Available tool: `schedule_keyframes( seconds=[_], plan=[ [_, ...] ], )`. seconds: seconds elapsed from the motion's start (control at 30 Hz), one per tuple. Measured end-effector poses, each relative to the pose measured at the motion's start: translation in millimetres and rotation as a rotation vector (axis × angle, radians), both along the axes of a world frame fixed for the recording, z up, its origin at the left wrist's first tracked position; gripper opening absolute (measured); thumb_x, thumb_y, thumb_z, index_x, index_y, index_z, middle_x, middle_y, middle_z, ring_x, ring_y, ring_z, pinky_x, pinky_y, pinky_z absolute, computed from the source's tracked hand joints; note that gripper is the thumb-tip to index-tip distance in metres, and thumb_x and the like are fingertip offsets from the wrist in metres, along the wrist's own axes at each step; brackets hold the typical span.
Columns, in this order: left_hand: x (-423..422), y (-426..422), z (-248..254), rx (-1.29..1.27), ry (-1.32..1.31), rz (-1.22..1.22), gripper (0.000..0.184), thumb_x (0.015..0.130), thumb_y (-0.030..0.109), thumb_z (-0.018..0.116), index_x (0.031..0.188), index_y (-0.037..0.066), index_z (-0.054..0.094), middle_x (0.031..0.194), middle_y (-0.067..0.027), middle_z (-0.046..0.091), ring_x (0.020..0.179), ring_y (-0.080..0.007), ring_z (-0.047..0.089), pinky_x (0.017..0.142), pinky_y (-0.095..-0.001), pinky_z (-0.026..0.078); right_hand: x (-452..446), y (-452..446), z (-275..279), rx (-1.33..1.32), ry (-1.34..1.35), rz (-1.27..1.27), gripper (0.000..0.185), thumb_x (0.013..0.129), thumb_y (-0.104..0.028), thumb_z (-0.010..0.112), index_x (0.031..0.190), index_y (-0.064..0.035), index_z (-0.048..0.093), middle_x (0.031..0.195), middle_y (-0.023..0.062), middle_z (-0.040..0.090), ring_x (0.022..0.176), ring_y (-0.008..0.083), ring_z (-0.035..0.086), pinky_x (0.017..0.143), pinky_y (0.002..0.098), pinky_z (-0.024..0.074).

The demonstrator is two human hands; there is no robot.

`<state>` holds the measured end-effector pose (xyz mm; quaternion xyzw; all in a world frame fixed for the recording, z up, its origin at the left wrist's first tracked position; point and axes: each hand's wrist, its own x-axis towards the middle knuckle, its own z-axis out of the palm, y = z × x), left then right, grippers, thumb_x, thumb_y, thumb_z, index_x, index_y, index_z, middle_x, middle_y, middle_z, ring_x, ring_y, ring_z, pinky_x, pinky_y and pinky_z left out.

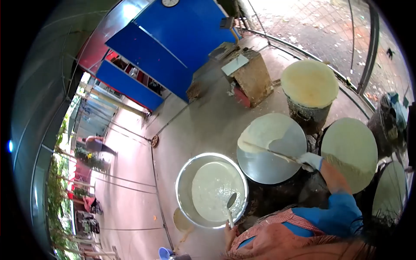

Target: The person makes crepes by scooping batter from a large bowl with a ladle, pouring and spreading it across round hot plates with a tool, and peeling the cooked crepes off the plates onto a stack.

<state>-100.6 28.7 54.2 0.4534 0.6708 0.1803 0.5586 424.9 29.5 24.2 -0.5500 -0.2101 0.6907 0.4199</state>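
Observation:
My right hand [311, 161], in a white glove, grips a long thin stick [277, 153]. The stick reaches left across a round metal plate [273, 171], where a pale batter layer [264, 130] covers the upper and left part. At the lower left, my left hand [229, 236] is closed around the handle of a ladle [231, 201]. The ladle's bowl is over the white batter [212, 186] in a large metal basin [180, 184]. Right of the plate lies another round surface [350, 147] with a pale sheet on it.
Behind the plate stands a drum [308, 115] with a pale round top. Another round surface [388, 190] is at the far right. Farther back are a worn box [255, 78] and blue panels [182, 39]. A person [99, 144] is in the distance at left. A blue cup [165, 253] sits low.

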Motion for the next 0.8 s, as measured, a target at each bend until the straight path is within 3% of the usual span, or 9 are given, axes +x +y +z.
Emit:
schedule_keyframes(
  seconds=[0.1,0.13,0.2,0.33,0.43,0.53,0.6,0.73,0.8],
  plan=[
    [-15,-16,-9,0.003,-0.022,-0.009,0.048,0.079,-0.002,0.052,0.125,0.006,0.04,0.055,-0.0033,0.046,0.043,-0.0131,0.045,0.038,-0.0275,0.036,37,25,-7,-0.07,-0.262,0.003,0.02,0.078,-0.02,0.064,0.092,-0.0061,0.067,0.052,0.0047,0.052,0.032,0.0145,0.041,0.029,0.0295,0.0284],
    [-9,-19,4,0.002,-0.024,0.036,0.047,0.079,-0.002,0.052,0.124,0.006,0.041,0.056,-0.0032,0.047,0.044,-0.013,0.045,0.039,-0.0273,0.037,43,62,7,-0.31,-0.415,0.083,0.022,0.076,-0.018,0.064,0.095,-0.0072,0.068,0.054,0.005,0.054,0.035,0.0153,0.043,0.032,0.0292,0.0311],
    [4,-31,27,-0.014,-0.023,0.12,0.044,0.078,-0.002,0.053,0.121,0.005,0.043,0.058,-0.0031,0.047,0.047,-0.0127,0.046,0.04,-0.0268,0.038,33,84,28,0.03,-0.293,-0.214,0.013,0.075,-0.018,0.064,0.079,-0.0064,0.067,0.054,0.0061,0.054,0.039,0.0172,0.046,0.035,0.0315,0.033],
    [-31,-44,-31,0.056,-0.021,0.165,0.045,0.076,-0.005,0.049,0.119,0.007,0.043,0.061,-0.0027,0.048,0.05,-0.0121,0.047,0.042,-0.0257,0.038,17,69,-3,-0.054,-0.291,0.125,0.016,0.076,-0.02,0.065,0.069,-0.0058,0.062,0.053,0.0066,0.052,0.038,0.0186,0.044,0.035,0.0342,0.0326],
    [-13,-46,0,-0.032,-0.086,0.241,0.043,0.076,-0.004,0.05,0.118,0.006,0.044,0.061,-0.0026,0.047,0.049,-0.0122,0.046,0.042,-0.0264,0.038,26,15,19,-0.189,-0.158,0.273,0.018,0.078,-0.019,0.065,0.077,-0.0014,0.064,0.054,0.0091,0.056,0.038,0.019,0.047,0.034,0.0325,0.034],
    [-24,-45,-29,0.035,0.043,0.16,0.037,0.078,-0.003,0.05,0.113,0.006,0.044,0.059,-0.0032,0.047,0.048,-0.0136,0.046,0.041,-0.027,0.038,43,47,24,0.056,-0.353,0.171,0.023,0.074,-0.02,0.069,0.085,-0.0002,0.066,0.055,0.0092,0.056,0.037,0.0172,0.046,0.033,0.0324,0.0336],
    [-29,-48,-16,0.042,0.122,0.119,0.034,0.078,-0.001,0.05,0.11,0.006,0.044,0.058,-0.0037,0.047,0.047,-0.0142,0.046,0.04,-0.0273,0.038,34,100,45,0.427,-0.592,0.136,0.021,0.07,-0.021,0.07,0.075,-0.0016,0.064,0.055,0.0079,0.055,0.038,0.0164,0.045,0.035,0.0339,0.0351],
    [-47,-46,-33,0.003,0.037,0.19,0.028,0.079,0.001,0.052,0.106,0.007,0.044,0.059,-0.005,0.048,0.048,-0.0146,0.047,0.04,-0.0276,0.037,18,128,18,0.079,-0.548,0.34,0.019,0.072,-0.022,0.069,0.073,-0.0039,0.063,0.055,0.0075,0.054,0.04,0.0167,0.044,0.036,0.0347,0.0339],
    [-52,-60,-46,-0.017,-0.034,0.279,0.026,0.079,0.003,0.053,0.103,0.008,0.044,0.06,-0.0056,0.049,0.048,-0.0149,0.047,0.039,-0.0278,0.037,29,84,20,-0.058,-0.317,0.332,0.018,0.073,-0.02,0.069,0.074,-0.0027,0.063,0.055,0.0082,0.054,0.041,0.0174,0.044,0.037,0.034,0.0339]
  ],
)
